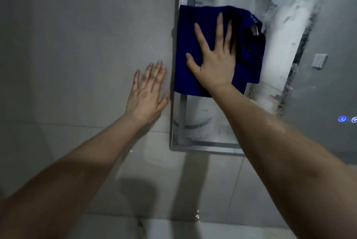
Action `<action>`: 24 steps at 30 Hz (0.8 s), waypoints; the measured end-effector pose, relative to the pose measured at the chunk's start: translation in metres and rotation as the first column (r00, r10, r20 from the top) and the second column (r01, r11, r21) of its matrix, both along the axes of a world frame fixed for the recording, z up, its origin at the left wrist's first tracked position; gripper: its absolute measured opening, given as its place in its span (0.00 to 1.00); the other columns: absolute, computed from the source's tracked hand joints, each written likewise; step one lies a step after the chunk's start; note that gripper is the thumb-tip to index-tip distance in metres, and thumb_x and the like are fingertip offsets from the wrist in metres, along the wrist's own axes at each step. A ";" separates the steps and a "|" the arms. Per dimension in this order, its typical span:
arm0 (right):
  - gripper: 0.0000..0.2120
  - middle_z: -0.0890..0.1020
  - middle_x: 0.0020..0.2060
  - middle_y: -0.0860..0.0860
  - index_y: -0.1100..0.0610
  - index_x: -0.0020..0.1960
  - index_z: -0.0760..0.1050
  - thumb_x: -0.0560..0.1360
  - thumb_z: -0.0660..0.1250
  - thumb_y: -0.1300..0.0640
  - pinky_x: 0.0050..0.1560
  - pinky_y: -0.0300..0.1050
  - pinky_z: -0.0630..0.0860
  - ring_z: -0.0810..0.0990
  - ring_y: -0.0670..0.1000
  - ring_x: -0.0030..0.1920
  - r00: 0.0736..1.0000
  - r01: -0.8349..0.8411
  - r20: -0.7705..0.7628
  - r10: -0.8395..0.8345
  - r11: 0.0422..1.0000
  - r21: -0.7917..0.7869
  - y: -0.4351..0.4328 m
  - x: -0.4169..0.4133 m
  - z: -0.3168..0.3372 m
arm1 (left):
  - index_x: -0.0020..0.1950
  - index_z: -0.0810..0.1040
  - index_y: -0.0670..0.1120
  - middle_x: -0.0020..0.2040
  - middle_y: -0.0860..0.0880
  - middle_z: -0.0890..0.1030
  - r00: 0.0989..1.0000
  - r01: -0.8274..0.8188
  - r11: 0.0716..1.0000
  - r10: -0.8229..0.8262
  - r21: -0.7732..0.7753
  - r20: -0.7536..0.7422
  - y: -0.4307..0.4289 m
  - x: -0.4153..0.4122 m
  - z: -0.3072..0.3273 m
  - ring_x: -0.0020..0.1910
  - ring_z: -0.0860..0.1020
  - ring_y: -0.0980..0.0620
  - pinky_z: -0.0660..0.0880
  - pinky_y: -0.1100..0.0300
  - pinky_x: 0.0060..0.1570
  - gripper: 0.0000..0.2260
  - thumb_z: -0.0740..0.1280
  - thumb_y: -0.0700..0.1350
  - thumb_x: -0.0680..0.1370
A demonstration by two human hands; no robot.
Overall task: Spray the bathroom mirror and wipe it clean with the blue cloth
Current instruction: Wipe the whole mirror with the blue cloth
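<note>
Cloth (190, 45) under flat right hand (214, 59)

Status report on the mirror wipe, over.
Right hand flat on blue cloth, pressing it to mirror, left edge. Left hand open on wall tile. Mirror streaked wet. No obstruction seen.

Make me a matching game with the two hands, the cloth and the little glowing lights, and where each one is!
Things:
1. left hand
2. right hand
3. blue cloth
4. blue lights

Places:
A. pressed against the wet mirror, under a hand
B. flat on the grey wall tile, just beside the mirror's edge
C. glowing on the mirror, far right of the picture
D. spread out with straight fingers on top of the cloth

Right pairs: 1-B, 2-D, 3-A, 4-C
</note>
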State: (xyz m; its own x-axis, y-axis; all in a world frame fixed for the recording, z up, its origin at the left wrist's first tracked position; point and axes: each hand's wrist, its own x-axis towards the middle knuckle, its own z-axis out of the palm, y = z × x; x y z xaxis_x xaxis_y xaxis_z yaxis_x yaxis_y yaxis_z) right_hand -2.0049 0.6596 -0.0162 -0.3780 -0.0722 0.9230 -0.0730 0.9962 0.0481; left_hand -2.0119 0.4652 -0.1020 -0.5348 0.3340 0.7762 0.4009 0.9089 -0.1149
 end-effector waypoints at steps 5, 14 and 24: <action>0.31 0.51 0.76 0.60 0.44 0.76 0.51 0.76 0.53 0.36 0.70 0.59 0.57 0.49 0.64 0.75 0.998 0.001 0.068 -0.002 1.000 0.001 -0.005 0.002 -0.052 | 0.77 0.43 0.46 0.78 0.47 0.46 0.998 -0.049 0.997 0.047 0.065 0.034 0.008 0.012 -0.008 0.76 0.45 0.48 0.39 0.47 0.72 0.29 0.48 0.54 0.79; 0.31 0.55 0.75 0.61 0.45 0.76 0.55 0.75 0.56 0.37 0.66 0.61 0.63 0.53 0.66 0.74 0.996 0.012 0.092 -0.012 1.000 -0.006 -0.007 0.000 -0.115 | 0.73 0.33 0.48 0.77 0.48 0.40 0.991 -0.086 0.995 0.090 -0.042 0.098 0.012 0.016 -0.072 0.76 0.40 0.49 0.35 0.49 0.71 0.30 0.46 0.56 0.79; 0.32 0.50 0.73 0.57 0.45 0.74 0.53 0.74 0.56 0.36 0.62 0.65 0.67 0.51 0.64 0.71 0.994 0.014 0.108 -0.020 0.998 0.058 0.003 -0.002 -0.199 | 0.74 0.35 0.49 0.78 0.49 0.45 0.982 -0.041 0.999 0.046 -0.033 0.182 0.013 0.010 -0.124 0.76 0.45 0.48 0.39 0.48 0.72 0.30 0.45 0.57 0.78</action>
State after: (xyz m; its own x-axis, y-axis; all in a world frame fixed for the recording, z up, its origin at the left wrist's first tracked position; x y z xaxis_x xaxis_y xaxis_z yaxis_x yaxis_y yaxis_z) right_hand -2.0072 0.6623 -0.2153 -0.4774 -0.1164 0.8709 -0.0639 0.9932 0.0977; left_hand -2.0014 0.4781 -0.2260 -0.6808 0.3286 0.6546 0.3779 0.9232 -0.0704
